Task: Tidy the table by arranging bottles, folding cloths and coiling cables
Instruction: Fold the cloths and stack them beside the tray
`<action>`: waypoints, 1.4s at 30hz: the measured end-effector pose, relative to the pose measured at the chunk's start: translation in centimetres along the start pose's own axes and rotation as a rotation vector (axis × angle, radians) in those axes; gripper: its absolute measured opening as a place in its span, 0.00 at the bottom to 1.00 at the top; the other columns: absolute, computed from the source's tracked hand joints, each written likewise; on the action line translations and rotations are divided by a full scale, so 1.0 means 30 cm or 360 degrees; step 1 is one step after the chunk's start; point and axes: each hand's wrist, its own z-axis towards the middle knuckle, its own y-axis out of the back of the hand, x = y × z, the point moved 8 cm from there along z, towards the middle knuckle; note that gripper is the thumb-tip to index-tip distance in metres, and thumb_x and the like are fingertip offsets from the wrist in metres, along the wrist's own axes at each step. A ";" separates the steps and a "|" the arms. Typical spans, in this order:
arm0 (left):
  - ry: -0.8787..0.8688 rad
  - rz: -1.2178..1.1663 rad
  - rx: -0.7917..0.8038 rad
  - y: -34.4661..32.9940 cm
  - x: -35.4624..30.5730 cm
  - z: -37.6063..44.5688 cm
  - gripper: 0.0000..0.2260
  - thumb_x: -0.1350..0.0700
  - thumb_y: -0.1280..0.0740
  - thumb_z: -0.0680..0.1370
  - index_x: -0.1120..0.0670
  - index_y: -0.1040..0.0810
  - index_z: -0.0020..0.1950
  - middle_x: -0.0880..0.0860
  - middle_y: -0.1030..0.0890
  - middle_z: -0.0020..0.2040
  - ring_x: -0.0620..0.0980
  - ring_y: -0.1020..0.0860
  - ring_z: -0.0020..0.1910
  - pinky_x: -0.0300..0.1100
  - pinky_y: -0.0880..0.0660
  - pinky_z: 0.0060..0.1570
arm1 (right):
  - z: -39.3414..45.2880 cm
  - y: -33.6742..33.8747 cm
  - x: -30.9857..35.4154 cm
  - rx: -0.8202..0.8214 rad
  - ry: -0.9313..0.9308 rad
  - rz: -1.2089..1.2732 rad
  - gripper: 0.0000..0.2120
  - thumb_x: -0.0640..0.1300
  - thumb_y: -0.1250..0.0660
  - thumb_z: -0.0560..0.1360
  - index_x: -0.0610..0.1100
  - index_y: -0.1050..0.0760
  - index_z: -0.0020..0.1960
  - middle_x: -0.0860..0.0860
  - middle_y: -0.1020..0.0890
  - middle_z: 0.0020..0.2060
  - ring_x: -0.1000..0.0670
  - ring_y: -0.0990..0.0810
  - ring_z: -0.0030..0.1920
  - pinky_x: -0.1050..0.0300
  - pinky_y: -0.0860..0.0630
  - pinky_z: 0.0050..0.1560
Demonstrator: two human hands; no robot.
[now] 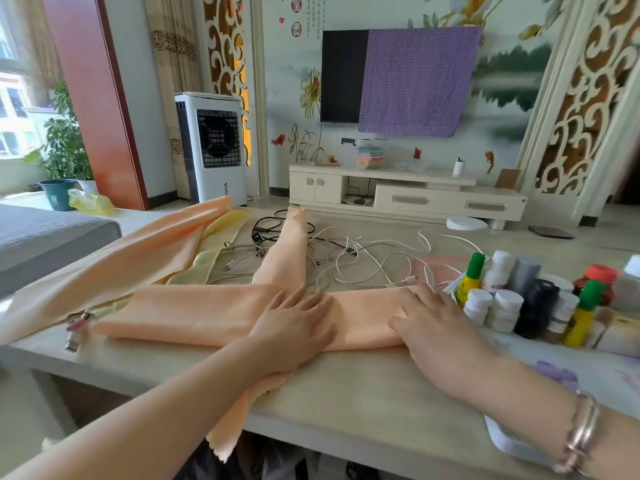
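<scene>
A folded peach cloth (194,315) lies as a long band across the near part of the table (346,393). My left hand (294,327) presses flat on its middle and my right hand (436,323) presses flat on its right end. A second peach strip (284,254) runs away from the hands over a tangle of white and black cables (363,258). One corner of peach cloth hangs over the table's front edge. A larger peach cloth (138,251) and a yellow cloth (225,223) lie at the left. Several bottles (512,299) stand grouped at the right.
A small pink and silver metal piece (78,329) lies near the left front edge. A white tray edge (509,441) shows under my right forearm. Beyond the table are a TV cabinet (408,195), a white air cooler (211,147) and a grey sofa (45,233).
</scene>
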 end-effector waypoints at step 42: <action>0.1084 -0.1616 -0.0175 0.021 0.231 -0.064 0.14 0.54 0.24 0.68 0.53 0.26 0.28 0.47 0.26 0.19 0.45 0.29 0.16 0.35 0.32 0.29 | 0.190 -0.043 0.089 0.0021 -0.0330 0.1525 0.22 0.51 0.48 0.82 0.47 0.41 0.75 0.43 0.31 0.71 0.46 0.36 0.73 0.52 0.40 0.71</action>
